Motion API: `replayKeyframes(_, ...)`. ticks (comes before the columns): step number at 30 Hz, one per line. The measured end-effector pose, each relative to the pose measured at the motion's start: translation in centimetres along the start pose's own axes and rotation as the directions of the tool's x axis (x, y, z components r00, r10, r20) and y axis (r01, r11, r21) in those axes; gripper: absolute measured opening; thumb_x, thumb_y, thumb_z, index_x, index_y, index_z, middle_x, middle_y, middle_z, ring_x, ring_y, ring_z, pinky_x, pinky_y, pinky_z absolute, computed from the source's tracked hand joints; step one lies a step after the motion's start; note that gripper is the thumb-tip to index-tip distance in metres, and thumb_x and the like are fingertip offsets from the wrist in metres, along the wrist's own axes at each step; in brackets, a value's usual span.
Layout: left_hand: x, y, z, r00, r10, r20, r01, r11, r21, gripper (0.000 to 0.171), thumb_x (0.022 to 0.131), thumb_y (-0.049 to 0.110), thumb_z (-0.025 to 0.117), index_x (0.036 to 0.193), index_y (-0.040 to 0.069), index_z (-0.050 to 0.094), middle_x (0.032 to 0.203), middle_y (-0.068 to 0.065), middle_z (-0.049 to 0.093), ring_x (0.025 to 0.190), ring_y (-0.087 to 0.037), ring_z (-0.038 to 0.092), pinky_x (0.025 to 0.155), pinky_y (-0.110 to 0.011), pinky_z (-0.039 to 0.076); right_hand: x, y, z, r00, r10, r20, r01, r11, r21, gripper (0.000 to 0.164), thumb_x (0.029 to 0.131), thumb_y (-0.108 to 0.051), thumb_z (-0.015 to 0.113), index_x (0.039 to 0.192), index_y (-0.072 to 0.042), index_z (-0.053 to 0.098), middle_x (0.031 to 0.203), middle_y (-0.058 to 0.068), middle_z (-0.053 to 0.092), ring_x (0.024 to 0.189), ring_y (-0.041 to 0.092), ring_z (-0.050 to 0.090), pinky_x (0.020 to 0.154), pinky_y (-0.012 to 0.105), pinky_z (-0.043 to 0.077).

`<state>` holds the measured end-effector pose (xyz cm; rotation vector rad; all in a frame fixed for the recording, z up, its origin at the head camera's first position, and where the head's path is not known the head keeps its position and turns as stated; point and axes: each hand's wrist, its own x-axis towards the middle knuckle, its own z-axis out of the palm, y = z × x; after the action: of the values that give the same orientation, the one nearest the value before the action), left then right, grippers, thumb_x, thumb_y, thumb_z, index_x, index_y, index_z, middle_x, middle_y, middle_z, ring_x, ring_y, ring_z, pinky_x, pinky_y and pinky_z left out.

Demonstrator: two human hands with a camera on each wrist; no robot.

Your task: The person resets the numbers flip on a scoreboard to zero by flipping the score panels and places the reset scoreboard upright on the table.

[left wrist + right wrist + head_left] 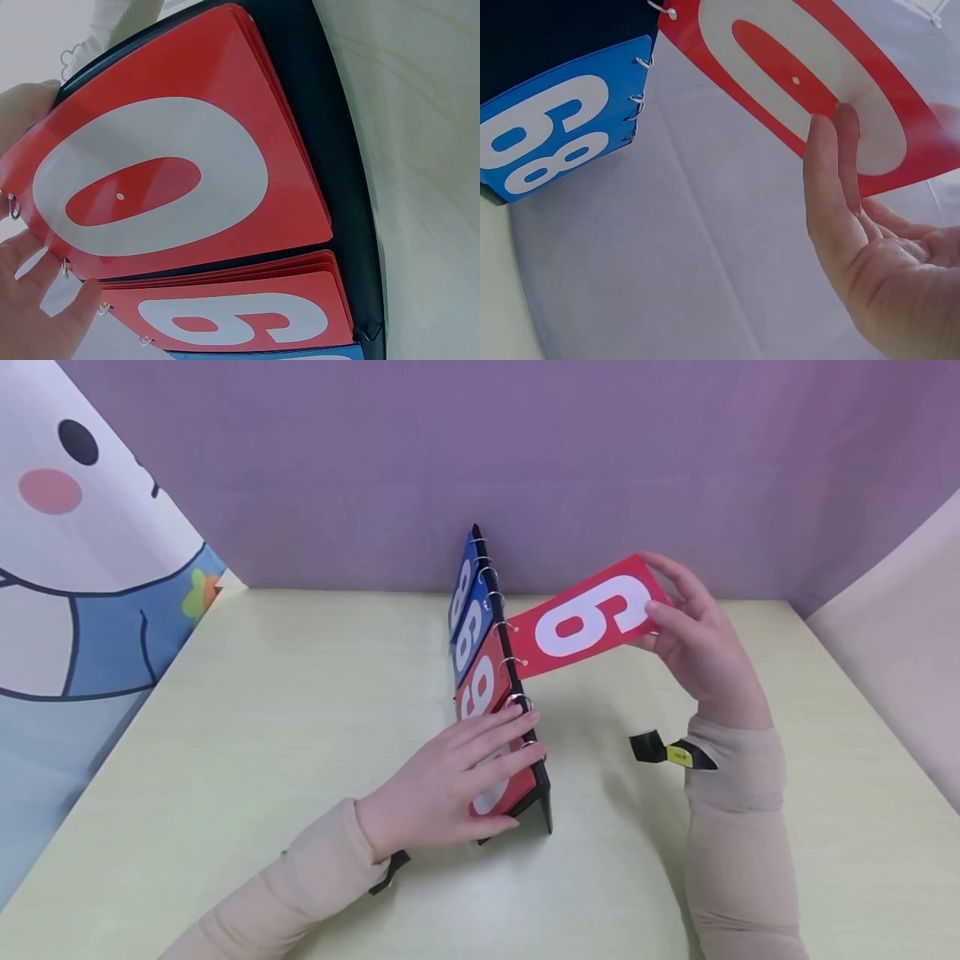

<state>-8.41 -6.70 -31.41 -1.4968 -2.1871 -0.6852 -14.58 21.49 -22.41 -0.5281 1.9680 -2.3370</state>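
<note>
A tabletop flip scoreboard (543, 789) with a black base stands on the table, its number cards hung on metal rings. My right hand (708, 643) pinches the outer end of a red number card (570, 625) between thumb and fingers. That card is swung out to the right, its inner end still on the rings. Its other side shows a 0 in the right wrist view. My left hand (450, 777) rests across the ring edge at the near end, fingers extended over the rings. Beside it in the left wrist view is a red 0 card (225, 176).
Blue number cards (465, 618) hang at the scoreboard's far end. The pale table (300, 693) stretches out on both sides. A purple cloth (487, 460) rises behind it, and a cartoon-printed cloth (97, 527) hangs at left.
</note>
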Motion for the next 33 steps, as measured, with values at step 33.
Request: replayKeyframes(33,0.0,-0.1,0.2,0.999,-0.026,0.023,0.026,1.0,-0.008,0.079,0.069,0.037,0.084,0.135,0.012,0.048,0.146,-0.01,0.041,0.137,-0.023,0.035,0.108,-0.039,0.039,0.1,2.3,4.7,1.0,0.003,0.014,0.004,0.908,-0.42,0.06,0.087,-0.004,0.063,0.137,-0.011,0.032,0.126,0.009,0.05,0.106,0.016,0.06,0.082,0.023,0.054)
